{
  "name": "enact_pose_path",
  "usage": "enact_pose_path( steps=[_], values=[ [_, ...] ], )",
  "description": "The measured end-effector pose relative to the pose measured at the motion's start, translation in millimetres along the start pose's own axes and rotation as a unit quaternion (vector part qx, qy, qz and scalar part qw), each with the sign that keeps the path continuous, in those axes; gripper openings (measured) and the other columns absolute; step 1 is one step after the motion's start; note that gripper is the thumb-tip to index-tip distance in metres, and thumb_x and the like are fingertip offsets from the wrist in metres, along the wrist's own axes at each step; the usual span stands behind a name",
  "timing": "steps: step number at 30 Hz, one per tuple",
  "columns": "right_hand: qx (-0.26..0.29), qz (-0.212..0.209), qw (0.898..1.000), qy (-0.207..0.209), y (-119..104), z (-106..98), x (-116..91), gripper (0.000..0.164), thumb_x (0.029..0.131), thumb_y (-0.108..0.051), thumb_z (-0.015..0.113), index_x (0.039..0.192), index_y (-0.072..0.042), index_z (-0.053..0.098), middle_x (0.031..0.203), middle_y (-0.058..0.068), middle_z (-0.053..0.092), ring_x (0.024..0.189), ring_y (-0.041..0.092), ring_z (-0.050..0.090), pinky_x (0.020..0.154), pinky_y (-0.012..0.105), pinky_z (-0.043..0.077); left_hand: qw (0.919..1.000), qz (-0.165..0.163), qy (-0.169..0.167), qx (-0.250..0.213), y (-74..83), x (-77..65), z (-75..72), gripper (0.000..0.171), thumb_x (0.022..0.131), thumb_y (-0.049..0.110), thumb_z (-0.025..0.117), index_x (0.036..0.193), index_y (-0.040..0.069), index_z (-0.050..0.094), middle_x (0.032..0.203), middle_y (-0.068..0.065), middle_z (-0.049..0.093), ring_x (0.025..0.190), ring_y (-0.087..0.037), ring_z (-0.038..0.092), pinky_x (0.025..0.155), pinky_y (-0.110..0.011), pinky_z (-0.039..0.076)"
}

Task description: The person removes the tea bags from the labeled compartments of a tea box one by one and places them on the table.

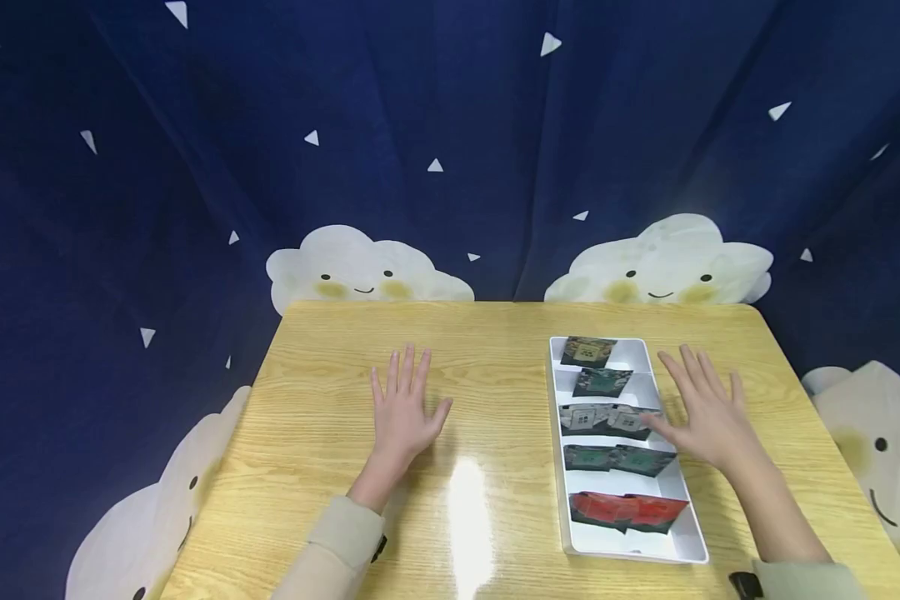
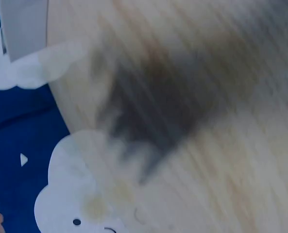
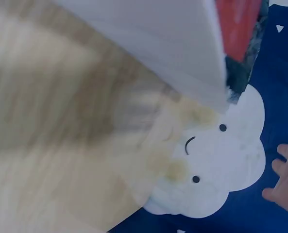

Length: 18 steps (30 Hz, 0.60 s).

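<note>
My left hand point(image 1: 405, 417) hovers over or rests on the left half of the table with its fingers spread; it holds nothing. At the right, my right hand point(image 1: 708, 425) is spread beside the white divided tray point(image 1: 607, 483), its thumb overlapping the tray's right rim in the head view. Whether that thumb touches anything, I cannot tell. Small flat packets stand in the tray's compartments: a brown one point(image 1: 588, 352) at the far end, then a dark green one point(image 1: 602, 382), grey ones point(image 1: 587, 418), green ones point(image 1: 590, 457), and red ones point(image 1: 607, 508) nearest me.
The wooden table point(image 1: 330, 367) carries the tray on its right half. A dark blue curtain point(image 1: 450, 108) with white triangles and smiling clouds hangs behind and at both sides. Light glares off the tabletop near its front middle.
</note>
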State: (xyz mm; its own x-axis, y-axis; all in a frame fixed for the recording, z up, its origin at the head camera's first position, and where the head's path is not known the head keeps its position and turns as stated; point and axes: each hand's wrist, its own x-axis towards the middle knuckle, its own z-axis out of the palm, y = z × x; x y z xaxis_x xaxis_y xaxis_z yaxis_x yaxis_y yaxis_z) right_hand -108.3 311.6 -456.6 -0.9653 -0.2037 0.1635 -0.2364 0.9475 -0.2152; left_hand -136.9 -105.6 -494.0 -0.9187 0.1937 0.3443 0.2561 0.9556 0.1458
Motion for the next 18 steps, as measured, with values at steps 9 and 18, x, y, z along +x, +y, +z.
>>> enact_pose_path(
  steps=[9, 18],
  values=[
    [0.008, -0.014, 1.0, -0.001, 15.2, 15.2, -33.5, 0.103, 0.071, -0.051, 0.068, 0.148, -0.017, 0.009, 0.15, 0.019, 0.013, 0.139, 0.03, 0.0, 0.102, 0.06, -0.01, 0.9911, 0.104, 0.076, -0.029, 27.9, -10.2, 14.7, 0.066, 0.084, 0.049, 0.042, 0.138, 0.011, 0.034, 0.137, -0.012, 0.039, 0.124, -0.03, 0.036, 0.103, -0.054, 0.022],
    [0.01, -0.003, 1.0, -0.023, 24.0, 32.6, -50.6, 0.107, 0.07, -0.047, 0.07, 0.148, -0.021, 0.003, 0.151, 0.017, 0.011, 0.134, 0.041, 0.014, 0.101, 0.064, -0.004, 0.9759, 0.202, 0.075, -0.035, 66.0, -19.0, 29.0, 0.056, 0.089, 0.05, 0.035, 0.132, 0.016, 0.044, 0.127, -0.006, 0.048, 0.113, -0.023, 0.045, 0.096, -0.042, 0.034]
  ],
)
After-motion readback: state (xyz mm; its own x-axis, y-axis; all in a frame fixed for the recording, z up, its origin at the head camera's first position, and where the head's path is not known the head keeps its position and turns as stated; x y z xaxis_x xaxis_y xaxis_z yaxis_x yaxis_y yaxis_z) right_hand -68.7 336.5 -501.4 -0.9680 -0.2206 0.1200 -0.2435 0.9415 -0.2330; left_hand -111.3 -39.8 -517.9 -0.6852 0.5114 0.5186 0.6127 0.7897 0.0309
